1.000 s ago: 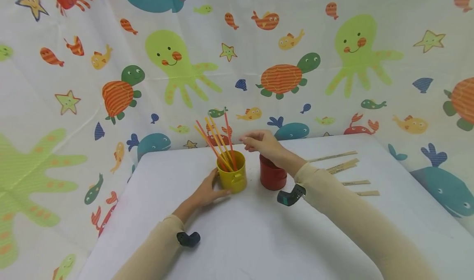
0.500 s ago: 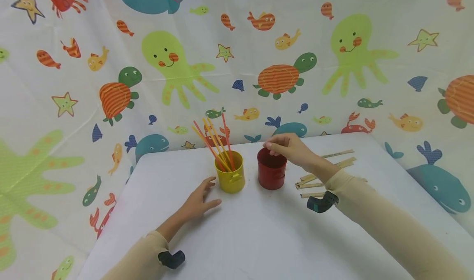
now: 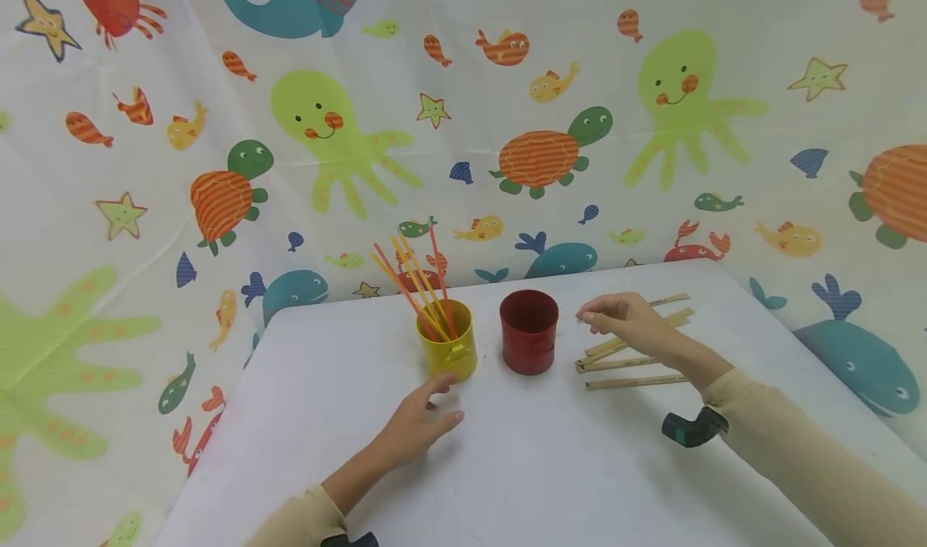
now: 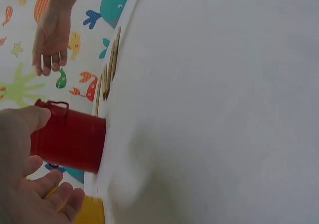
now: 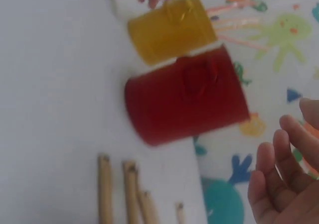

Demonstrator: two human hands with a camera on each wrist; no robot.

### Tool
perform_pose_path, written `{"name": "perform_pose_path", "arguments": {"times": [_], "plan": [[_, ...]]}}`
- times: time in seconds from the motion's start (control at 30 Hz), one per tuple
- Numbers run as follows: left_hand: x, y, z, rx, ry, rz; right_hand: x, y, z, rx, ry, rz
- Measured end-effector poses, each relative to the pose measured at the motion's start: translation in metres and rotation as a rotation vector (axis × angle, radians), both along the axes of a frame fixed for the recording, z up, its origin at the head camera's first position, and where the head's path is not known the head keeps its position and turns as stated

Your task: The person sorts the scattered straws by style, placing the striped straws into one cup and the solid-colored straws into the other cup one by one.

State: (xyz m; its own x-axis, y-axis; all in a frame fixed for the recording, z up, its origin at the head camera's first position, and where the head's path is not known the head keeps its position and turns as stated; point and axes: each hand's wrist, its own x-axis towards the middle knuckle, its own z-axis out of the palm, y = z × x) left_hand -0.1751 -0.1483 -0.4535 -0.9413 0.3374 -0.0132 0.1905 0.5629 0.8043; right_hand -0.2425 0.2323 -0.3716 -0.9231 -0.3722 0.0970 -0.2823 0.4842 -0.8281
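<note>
A yellow cup with several red and orange-yellow sticks leaning in it stands on the table. To its right is an upright red cup. My left hand hovers in front of the yellow cup, its fingers loosely spread and holding nothing. My right hand is to the right of the red cup, above several tan printed sticks lying on the table. In the right wrist view the fingers are relaxed, with nothing between them. The red cup and the sticks appear beside that hand.
The white tabletop reaches toward me in front of the cups. Behind its far edge hangs a curtain printed with sea animals. The tan sticks lie spread, some overlapping, on the right side.
My left hand has come off the yellow cup and drawn slightly toward me. My right hand has moved right, from between the cups, past the red cup to over the tan sticks.
</note>
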Motion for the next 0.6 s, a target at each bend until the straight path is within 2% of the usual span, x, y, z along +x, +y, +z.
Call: {"name": "perform_pose_path", "arguments": {"times": [0.13,0.33,0.47,0.6], "plan": [[-0.002,0.029,0.005,0.022,-0.043,-0.032,-0.004,0.022,-0.014,0.013,-0.028,-0.064],[-0.011,0.058,-0.006,0.041,-0.028,-0.073,-0.008,0.041,-0.027,0.03,-0.071,-0.113],[-0.017,0.069,-0.014,0.024,-0.044,-0.044,-0.012,0.049,-0.032,0.05,-0.086,-0.124],[-0.027,0.082,-0.016,0.013,-0.068,0.008,-0.019,0.058,-0.035,0.101,-0.101,-0.151]]}}
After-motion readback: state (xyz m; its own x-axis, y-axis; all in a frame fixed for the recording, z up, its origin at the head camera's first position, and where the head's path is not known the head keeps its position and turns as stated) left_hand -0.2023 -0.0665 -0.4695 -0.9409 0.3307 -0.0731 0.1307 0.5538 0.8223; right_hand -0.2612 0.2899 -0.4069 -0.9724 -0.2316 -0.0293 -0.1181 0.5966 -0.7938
